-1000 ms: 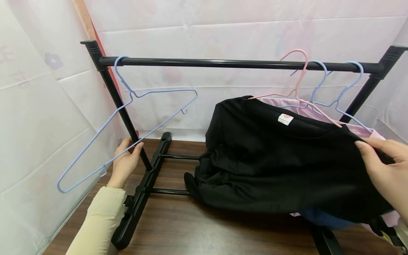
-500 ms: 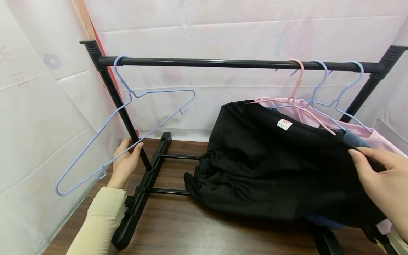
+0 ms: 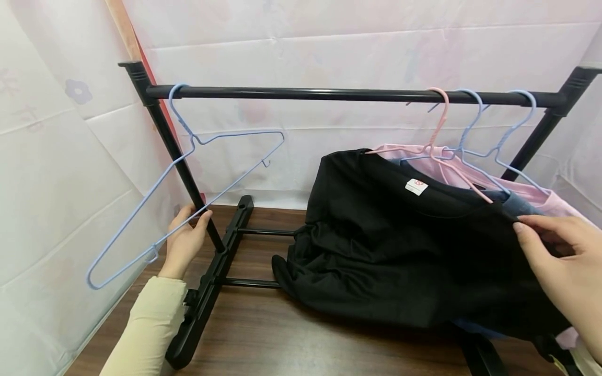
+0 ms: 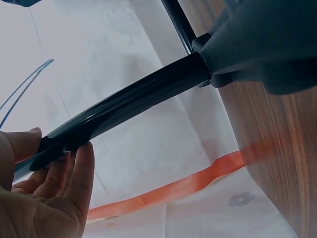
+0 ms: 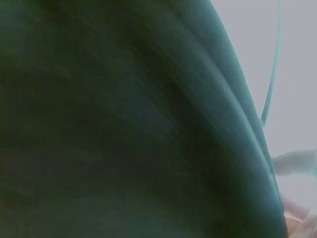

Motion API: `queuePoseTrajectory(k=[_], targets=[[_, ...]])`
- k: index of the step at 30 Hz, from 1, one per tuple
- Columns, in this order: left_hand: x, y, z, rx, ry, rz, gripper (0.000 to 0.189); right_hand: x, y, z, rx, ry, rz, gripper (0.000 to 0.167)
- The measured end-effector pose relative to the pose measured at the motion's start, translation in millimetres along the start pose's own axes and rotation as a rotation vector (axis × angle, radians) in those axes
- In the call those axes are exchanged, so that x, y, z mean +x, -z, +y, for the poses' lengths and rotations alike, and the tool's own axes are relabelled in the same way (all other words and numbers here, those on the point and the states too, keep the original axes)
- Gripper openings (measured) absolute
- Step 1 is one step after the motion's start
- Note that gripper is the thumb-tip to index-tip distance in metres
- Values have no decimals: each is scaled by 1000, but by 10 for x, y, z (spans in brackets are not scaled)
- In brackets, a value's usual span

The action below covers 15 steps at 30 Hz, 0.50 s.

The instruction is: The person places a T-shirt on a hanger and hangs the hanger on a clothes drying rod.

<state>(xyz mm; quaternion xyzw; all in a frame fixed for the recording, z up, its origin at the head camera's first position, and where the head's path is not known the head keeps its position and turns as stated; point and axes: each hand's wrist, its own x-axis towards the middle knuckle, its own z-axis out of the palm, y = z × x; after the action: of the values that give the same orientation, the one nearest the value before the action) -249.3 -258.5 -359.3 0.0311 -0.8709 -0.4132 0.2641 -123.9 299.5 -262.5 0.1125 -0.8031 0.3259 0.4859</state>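
A black shirt (image 3: 400,250) with a white neck label hangs on a pink hanger (image 3: 437,130), whose hook lies over the rack's black top bar (image 3: 301,93). My right hand (image 3: 564,261) pinches the shirt near its right shoulder between thumb and index finger. Black cloth fills most of the right wrist view, where fingers (image 5: 297,162) show at the edge. Low on the rack's left post (image 3: 188,180), my left hand (image 3: 185,243) grips the tube; the left wrist view shows thumb and fingers around the post (image 4: 133,99).
A bare blue hanger (image 3: 249,133) hangs at the bar's left end, in front of the left post. Behind the black shirt hang a blue garment (image 3: 522,204) and a pink garment (image 3: 564,203) on blue hangers. The rack's foot (image 3: 235,230) stands on a wooden surface (image 3: 291,350).
The pink hanger's hook, raised above the bar one second ago, has come down onto it. My right hand has shifted slightly left with the shirt's shoulder; my left hand has stayed put.
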Motion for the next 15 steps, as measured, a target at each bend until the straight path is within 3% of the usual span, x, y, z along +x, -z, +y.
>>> queuePoseTrajectory(k=[11,15], targets=[[-23,43,31,-28,70,-46,43,89,-31,-286,8,69,-36,17],[-44,59,49,-8,105,-18,41,93,-131,-393,-17,121,-69,17]])
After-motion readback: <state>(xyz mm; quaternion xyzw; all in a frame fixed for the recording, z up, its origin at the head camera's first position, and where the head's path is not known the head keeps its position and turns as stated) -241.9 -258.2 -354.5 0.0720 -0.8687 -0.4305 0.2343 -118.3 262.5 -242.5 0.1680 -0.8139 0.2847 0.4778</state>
